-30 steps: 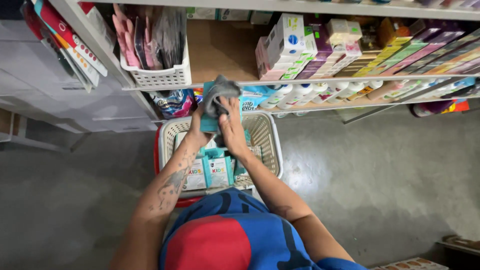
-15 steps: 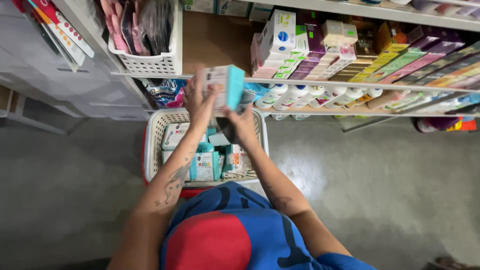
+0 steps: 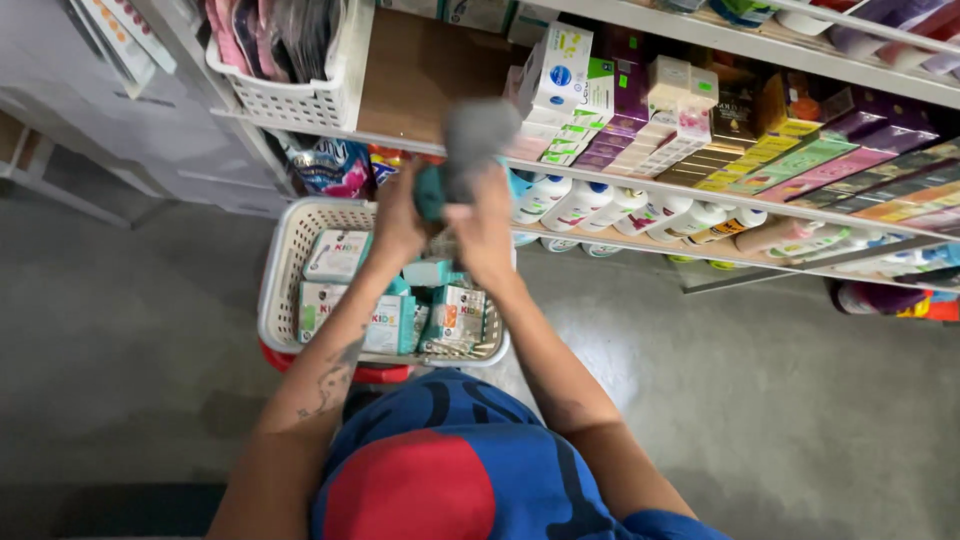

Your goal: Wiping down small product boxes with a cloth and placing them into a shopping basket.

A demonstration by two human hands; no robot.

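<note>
The box [image 3: 470, 150] held in both hands is blurred. The white basket [image 3: 290, 95] on the shelf is cut off by the top edge.

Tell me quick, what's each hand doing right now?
Left hand: closed on the blurred grey-and-teal box.
Right hand: closed on the same box.

Teal and grey box [image 3: 462, 150], blurred, held between left hand [image 3: 398, 215] and right hand [image 3: 484, 225] above white basket [image 3: 282, 270]. In basket: teal-and-white cartons [image 3: 340, 255], flat and upright, packed close. Upper shelf [image 3: 420, 70]: white, green and purple cartons [image 3: 590, 100], stacked. Further right: long purple, green and orange boxes [image 3: 830, 160]. Lower shelf: white bottles [image 3: 600, 205], lying in a row.
</note>
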